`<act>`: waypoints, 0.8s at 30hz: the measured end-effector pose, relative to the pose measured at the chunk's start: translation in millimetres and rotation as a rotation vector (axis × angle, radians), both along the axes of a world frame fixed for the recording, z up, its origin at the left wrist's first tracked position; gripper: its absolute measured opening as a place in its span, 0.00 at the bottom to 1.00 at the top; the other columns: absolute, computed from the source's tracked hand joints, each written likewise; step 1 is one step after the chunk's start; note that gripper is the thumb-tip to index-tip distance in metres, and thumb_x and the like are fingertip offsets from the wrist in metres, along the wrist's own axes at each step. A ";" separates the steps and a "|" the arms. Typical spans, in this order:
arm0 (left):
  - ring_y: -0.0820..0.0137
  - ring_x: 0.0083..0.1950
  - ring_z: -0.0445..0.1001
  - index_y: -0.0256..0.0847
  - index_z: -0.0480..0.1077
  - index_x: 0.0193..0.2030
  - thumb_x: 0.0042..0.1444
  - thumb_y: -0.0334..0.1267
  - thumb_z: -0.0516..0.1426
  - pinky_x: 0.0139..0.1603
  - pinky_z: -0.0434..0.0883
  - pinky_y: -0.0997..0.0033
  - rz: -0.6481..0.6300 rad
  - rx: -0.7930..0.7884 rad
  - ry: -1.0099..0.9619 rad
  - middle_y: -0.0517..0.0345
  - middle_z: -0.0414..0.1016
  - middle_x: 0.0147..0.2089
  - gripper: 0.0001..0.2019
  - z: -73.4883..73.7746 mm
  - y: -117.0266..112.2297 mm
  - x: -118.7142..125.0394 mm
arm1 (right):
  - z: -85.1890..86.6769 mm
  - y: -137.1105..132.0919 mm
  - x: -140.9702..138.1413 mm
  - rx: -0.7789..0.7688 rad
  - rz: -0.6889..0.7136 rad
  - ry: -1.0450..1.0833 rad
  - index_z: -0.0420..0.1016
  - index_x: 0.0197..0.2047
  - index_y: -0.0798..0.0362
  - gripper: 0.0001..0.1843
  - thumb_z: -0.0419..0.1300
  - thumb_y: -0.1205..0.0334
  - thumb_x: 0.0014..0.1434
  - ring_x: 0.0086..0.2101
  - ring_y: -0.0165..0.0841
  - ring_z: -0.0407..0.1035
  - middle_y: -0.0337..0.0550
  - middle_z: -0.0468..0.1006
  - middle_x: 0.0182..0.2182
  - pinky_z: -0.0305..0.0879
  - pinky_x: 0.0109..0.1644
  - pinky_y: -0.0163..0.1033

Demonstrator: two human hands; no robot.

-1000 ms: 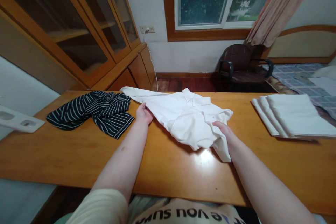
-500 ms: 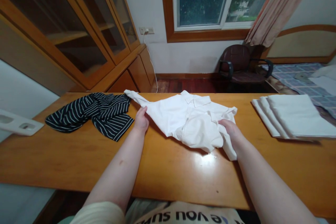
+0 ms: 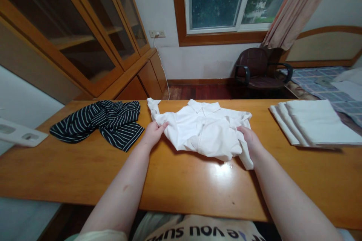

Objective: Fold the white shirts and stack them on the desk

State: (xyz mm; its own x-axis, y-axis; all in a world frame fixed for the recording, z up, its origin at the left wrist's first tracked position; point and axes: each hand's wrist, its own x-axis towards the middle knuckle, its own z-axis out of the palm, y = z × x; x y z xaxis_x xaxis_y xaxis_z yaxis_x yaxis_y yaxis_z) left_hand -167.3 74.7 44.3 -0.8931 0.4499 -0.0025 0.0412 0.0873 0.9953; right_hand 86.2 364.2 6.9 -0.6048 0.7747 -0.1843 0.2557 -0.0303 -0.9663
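A white collared shirt (image 3: 217, 135) lies rumpled in the middle of the wooden table, its collar toward the far edge. My left hand (image 3: 155, 132) is closed on the shirt's left side, thumb and fingers pinching the cloth near a sleeve that sticks up past the hand. On the other side my right hand (image 3: 249, 140) grips the shirt's right edge, with a sleeve end hanging below it. The front of the shirt is bunched between both hands.
A black-and-white striped garment (image 3: 104, 122) lies crumpled on the left of the wooden table (image 3: 181, 188). Folded white cloths (image 3: 316, 122) are stacked on the right. A white slotted plastic piece (image 3: 22, 133) juts in at the left edge. Beyond stands an office chair (image 3: 253, 66).
My left hand has shifted its hold on the cloth slightly inward. The left sleeve is now bent upward and the shirt's left side is gathered in. My right hand keeps its grip.
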 end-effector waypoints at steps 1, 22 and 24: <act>0.54 0.52 0.72 0.36 0.76 0.34 0.40 0.32 0.67 0.54 0.67 0.66 0.083 0.028 0.002 0.51 0.79 0.37 0.12 3.7 -2.6 -0.3 | -0.1 1.9 0.8 0.023 -0.025 -0.007 0.74 0.25 0.54 0.14 0.57 0.52 0.45 0.29 0.38 0.69 0.43 0.77 0.23 0.62 0.30 0.37; 0.61 0.37 0.78 0.34 0.70 0.44 0.49 0.31 0.57 0.44 0.73 0.61 0.249 0.317 -0.483 0.50 0.78 0.34 0.13 13.3 -9.4 2.5 | 15.2 10.9 5.0 0.545 0.035 -0.570 0.77 0.34 0.55 0.25 0.57 0.40 0.49 0.35 0.47 0.71 0.55 0.77 0.29 0.62 0.39 0.46; 0.63 0.37 0.77 0.36 0.70 0.42 0.45 0.29 0.59 0.42 0.72 0.65 0.197 0.177 -0.217 0.54 0.78 0.34 0.15 12.6 -0.4 15.9 | 16.0 3.3 3.7 0.777 0.006 -0.554 0.76 0.38 0.56 0.24 0.57 0.43 0.51 0.39 0.49 0.70 0.58 0.77 0.34 0.62 0.44 0.50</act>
